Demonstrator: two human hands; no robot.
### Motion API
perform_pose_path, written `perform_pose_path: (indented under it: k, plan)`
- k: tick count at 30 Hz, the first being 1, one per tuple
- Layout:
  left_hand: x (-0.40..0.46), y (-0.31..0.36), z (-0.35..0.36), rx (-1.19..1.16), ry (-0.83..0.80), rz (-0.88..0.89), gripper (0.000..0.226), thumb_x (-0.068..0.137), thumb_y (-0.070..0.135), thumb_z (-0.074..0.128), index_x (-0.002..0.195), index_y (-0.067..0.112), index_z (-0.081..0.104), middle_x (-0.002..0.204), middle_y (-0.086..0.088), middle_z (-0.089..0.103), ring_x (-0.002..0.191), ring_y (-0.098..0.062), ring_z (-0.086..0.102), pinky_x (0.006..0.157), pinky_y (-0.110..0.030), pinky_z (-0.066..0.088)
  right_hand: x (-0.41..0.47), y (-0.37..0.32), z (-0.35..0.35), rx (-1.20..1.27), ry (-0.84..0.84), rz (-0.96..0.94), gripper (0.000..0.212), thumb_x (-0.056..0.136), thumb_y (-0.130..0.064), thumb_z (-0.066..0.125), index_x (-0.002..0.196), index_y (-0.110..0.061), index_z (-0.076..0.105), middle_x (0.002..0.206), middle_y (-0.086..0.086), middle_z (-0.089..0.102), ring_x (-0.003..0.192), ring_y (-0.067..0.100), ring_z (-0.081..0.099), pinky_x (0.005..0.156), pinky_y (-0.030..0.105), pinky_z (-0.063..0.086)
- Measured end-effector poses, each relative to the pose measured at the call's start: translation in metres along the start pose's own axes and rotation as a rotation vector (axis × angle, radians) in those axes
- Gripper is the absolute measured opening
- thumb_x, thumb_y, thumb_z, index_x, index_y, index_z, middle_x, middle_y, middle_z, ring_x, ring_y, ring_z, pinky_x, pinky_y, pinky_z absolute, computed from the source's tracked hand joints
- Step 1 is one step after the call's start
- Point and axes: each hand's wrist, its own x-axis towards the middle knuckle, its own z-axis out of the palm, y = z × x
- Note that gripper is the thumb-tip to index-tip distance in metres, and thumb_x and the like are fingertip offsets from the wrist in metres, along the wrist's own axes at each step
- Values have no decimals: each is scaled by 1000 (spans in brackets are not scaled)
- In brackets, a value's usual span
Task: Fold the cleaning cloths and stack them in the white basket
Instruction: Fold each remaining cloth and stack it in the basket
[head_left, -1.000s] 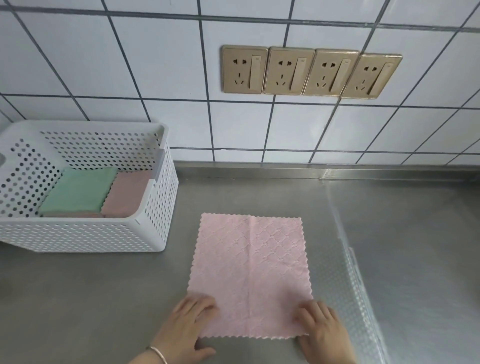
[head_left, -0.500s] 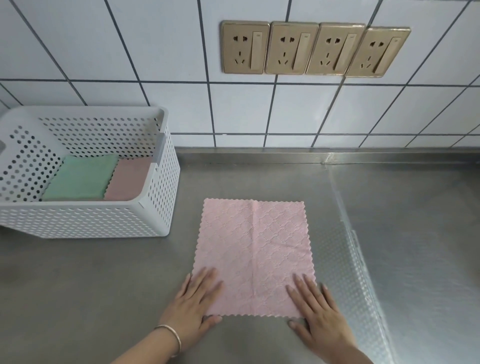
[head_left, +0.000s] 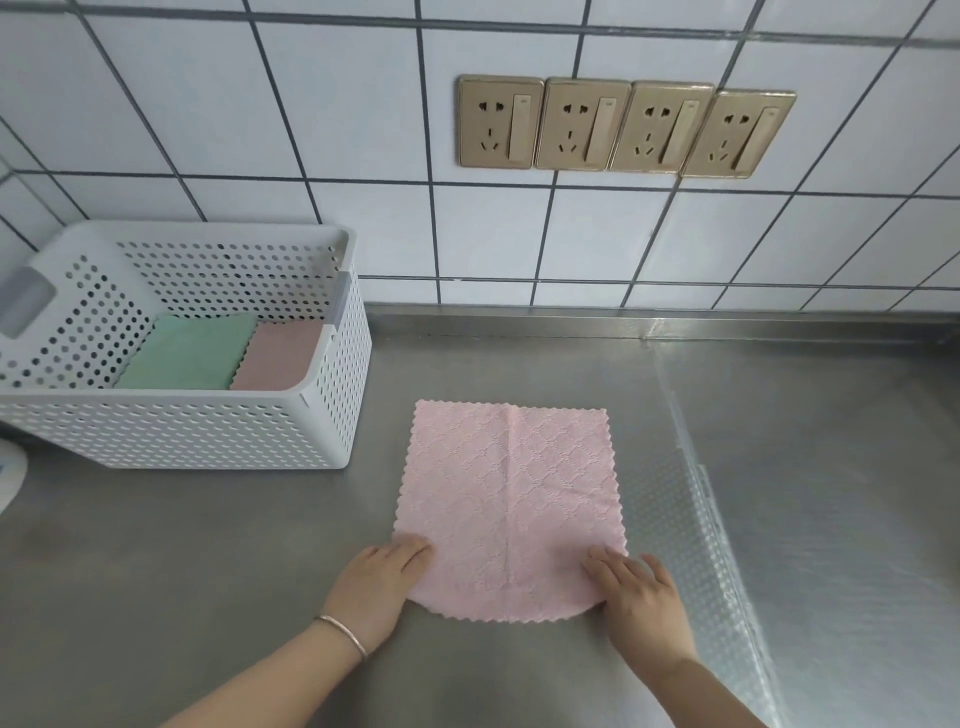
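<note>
The pink cloth (head_left: 509, 509) lies flat on the worktop (head_left: 208, 545) right of the basket (head_left: 332, 426). Left hand (head_left: 382, 584) and right hand (head_left: 636, 592) pinch its near corners; uneven lifting risks a crooked fold.

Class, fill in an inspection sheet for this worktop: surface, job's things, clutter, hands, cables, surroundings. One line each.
Surface: steel counter, with a clear dimpled sheet on its right part.
Job's things: pink cloth lying open and flat; white basket holding a folded green cloth and a folded pink cloth side by side.
Clutter: white object at the left edge, unclear.
Hands: left hand and right hand at the cloth's near corners; grip unclear.
Cables: nothing seen.
Surroundings: tiled wall, four gold sockets.
</note>
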Motion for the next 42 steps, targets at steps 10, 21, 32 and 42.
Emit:
perform_pose_path:
  k: [10, 21, 32, 42]
  plan:
    - [4, -9, -33, -371, -124, -388, 25, 88, 15, 52, 104, 28, 67, 86, 15, 62, 83, -14, 60, 63, -14, 38, 17, 0, -26, 78, -9, 239, 36, 44, -2, 48, 70, -19, 66, 49, -5, 58, 44, 20, 58, 53, 29, 48]
    - [10, -19, -50, -688, -441, -508, 15, 91, 15, 54, 85, 25, 62, 75, 4, 64, 60, -5, 56, 64, -17, 47, 35, 23, -62, 552, -595, 436, 21, 82, -11, 56, 72, -30, 58, 67, -5, 60, 55, 6, 47, 49, 15, 33]
    - [63, -22, -38, -760, -134, -776, 14, 94, 18, 50, 93, 21, 63, 87, -1, 67, 75, -15, 58, 60, -21, 40, 92, 22, -51, 679, -326, 669, 11, 92, -16, 51, 88, -20, 60, 62, 1, 55, 50, 13, 40, 45, 22, 28]
    - [92, -33, -25, -550, -236, -870, 25, 96, 25, 47, 105, 9, 65, 99, -9, 68, 78, -20, 55, 63, -23, 33, 110, 28, -25, 650, -346, 792, 12, 93, -20, 48, 91, -15, 59, 70, 3, 59, 55, 16, 46, 49, 26, 34]
